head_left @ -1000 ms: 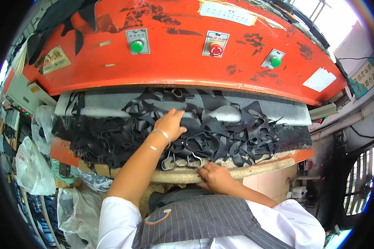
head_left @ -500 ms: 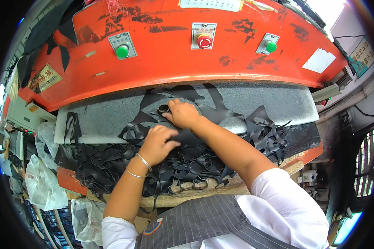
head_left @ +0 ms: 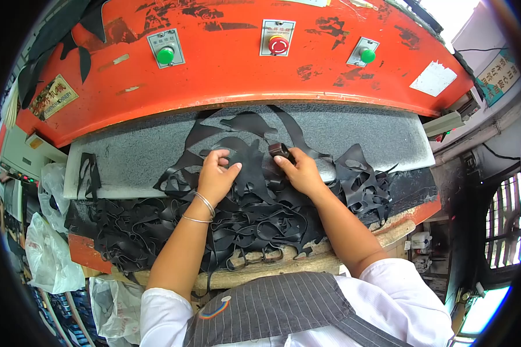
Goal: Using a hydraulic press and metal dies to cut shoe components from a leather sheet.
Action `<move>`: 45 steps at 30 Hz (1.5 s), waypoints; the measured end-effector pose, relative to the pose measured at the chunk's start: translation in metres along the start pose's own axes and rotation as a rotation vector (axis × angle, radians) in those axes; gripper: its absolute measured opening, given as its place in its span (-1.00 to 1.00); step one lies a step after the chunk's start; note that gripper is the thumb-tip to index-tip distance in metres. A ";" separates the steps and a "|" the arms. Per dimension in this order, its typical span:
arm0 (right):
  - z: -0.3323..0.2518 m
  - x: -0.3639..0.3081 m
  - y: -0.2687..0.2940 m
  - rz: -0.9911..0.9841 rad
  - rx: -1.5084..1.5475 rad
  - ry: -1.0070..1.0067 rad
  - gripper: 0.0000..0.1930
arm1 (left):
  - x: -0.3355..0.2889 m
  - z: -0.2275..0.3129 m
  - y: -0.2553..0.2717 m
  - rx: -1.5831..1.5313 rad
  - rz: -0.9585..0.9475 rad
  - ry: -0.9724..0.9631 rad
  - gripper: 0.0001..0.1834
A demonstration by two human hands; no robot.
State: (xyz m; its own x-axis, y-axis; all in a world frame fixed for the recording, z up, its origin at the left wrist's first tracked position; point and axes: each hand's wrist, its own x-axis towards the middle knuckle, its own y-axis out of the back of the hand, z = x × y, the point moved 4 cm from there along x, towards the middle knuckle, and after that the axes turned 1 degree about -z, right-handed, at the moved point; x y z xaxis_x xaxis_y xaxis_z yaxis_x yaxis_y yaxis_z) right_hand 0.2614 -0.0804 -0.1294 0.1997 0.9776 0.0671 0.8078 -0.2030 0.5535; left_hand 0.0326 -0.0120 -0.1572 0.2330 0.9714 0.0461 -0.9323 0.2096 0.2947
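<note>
My right hand (head_left: 300,172) is closed on a small dark brown hollow cutting die (head_left: 280,152), gripping it between thumb and fingers over the grey pad (head_left: 139,144). My left hand (head_left: 215,178) has its fingers and thumb apart, next to a piece of black sheet material (head_left: 246,165) with cut-out edges; whether its fingertips touch the sheet I cannot tell. More black cut sheet (head_left: 249,122) lies in curved strips on the pad beyond both hands. Below my wrists a tangled heap of black offcuts (head_left: 260,222) covers the near edge.
Across the far side stands a red machine beam (head_left: 226,69) with two green buttons and a red stop button (head_left: 278,45). Another heap of offcuts (head_left: 362,182) sits at the right. A wooden bar (head_left: 272,265) runs along the front; plastic bags (head_left: 55,254) hang at the left.
My right hand has moved to the right with the cutting die, uncrossing from in front of my left. My left hand has moved farther up over the pad, and its fingers have spread.
</note>
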 end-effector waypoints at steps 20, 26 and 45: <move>0.056 -0.050 0.096 0.315 -0.438 -0.139 -0.57 | 0.015 0.066 -0.004 0.270 0.075 -0.034 -0.66; 0.060 -0.046 0.096 0.287 -0.465 -0.079 -0.54 | 0.007 0.081 -0.017 -0.849 -0.070 0.420 -0.51; -0.037 0.007 0.031 0.147 -0.151 0.180 -0.53 | -0.031 0.043 -0.062 0.809 -0.152 -0.509 -0.61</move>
State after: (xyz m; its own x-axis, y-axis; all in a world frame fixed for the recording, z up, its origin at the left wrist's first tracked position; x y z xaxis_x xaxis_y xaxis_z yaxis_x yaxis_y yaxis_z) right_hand 0.2675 -0.0777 -0.0810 0.1960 0.9354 0.2943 0.6833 -0.3456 0.6432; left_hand 0.0949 -0.0596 -0.1353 0.6046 0.7357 0.3053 -0.4543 0.0037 0.8908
